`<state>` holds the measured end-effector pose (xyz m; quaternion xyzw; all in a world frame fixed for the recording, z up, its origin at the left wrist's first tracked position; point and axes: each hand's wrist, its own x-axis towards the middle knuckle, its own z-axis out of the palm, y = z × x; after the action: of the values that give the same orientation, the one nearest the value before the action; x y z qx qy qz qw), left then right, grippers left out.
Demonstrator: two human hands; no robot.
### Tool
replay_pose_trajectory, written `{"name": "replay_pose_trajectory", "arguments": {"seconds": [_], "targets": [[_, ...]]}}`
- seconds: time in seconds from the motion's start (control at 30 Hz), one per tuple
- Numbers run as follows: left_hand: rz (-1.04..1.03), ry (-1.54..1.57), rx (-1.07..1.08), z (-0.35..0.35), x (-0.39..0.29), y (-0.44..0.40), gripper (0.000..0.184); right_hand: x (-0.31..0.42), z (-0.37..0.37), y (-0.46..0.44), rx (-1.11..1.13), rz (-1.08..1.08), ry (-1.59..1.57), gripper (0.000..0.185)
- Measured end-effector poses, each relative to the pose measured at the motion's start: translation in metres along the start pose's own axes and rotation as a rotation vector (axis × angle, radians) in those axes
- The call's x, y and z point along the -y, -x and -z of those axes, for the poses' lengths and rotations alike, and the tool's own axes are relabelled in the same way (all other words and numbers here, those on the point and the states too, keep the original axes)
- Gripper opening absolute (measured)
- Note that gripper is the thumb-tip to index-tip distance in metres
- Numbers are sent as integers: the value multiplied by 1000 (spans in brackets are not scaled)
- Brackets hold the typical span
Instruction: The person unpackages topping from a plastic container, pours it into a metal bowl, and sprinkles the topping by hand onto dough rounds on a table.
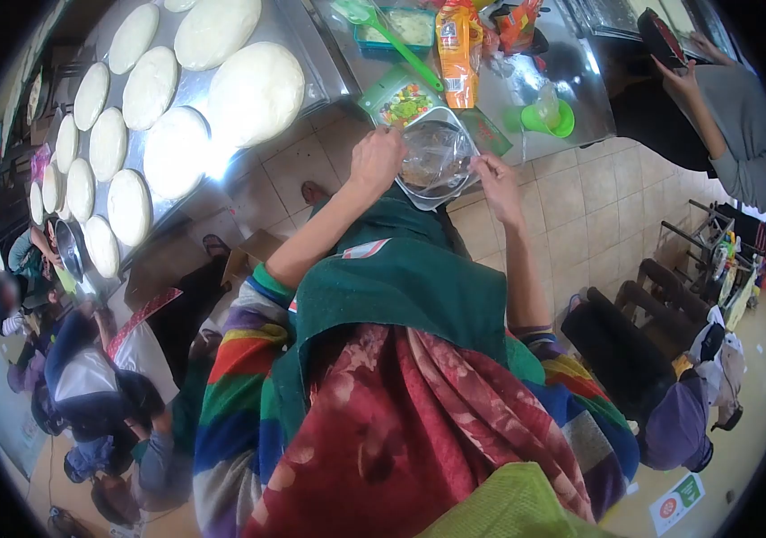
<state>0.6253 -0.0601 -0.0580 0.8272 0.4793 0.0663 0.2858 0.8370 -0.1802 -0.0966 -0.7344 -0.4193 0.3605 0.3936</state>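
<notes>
A rectangular metal pan point(468, 131) stands at the table's near edge, right in front of my body. Clear plastic point(438, 142) lies over a brown mass in it; whether this is a bag or a sheet, I cannot tell. At the pan's left rim, my left hand point(378, 160) pinches an edge of the plastic. My right hand point(498, 184) is closed at the opposite rim, its fingertips pinching the plastic there too. Touching the pan's far left side is a pack with a colourful picture point(404, 106).
Round pale dough discs point(150, 154) cover a metal table to the left. Beyond the pan are a green spatula point(392, 40), a tub point(412, 29), an orange packet point(459, 54) and a green cup point(560, 118). A person point(746, 125) stands at right; others work at left.
</notes>
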Motion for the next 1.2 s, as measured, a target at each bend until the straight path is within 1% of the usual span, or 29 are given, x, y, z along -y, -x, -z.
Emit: {"name": "replay_pose_trajectory", "arguments": {"seconds": [0.07,0.13,0.23,0.37,0.57,0.63,0.73,0.83,0.93,1.13,1.2], "targets": [[0,1,-8,2,-3,2,22,21,5,6,126,-324,-148,24],[10,24,-21,5,-8,2,25,21,4,7,136,-339,-210,23],[36,-3,66,5,-9,1,28,13,4,7,147,-352,-340,23],[11,52,81,-6,-1,-1,28,13,9,5,154,-401,-470,23],[-11,96,76,-10,3,-2,26,5,13,5,217,-417,-536,18],[-40,109,68,-5,1,0,27,5,15,6,224,-428,-550,19],[-37,51,75,1,-4,1,27,-1,14,8,237,-423,-579,20],[-111,64,-35,5,-7,3,25,-10,10,11,221,-426,-612,19],[-159,69,-86,0,-5,2,23,-12,10,14,222,-441,-640,19],[-69,132,25,11,-17,1,21,-11,10,17,192,-474,-743,17],[-112,96,-42,8,-18,2,24,-12,10,17,186,-483,-768,15]]}}
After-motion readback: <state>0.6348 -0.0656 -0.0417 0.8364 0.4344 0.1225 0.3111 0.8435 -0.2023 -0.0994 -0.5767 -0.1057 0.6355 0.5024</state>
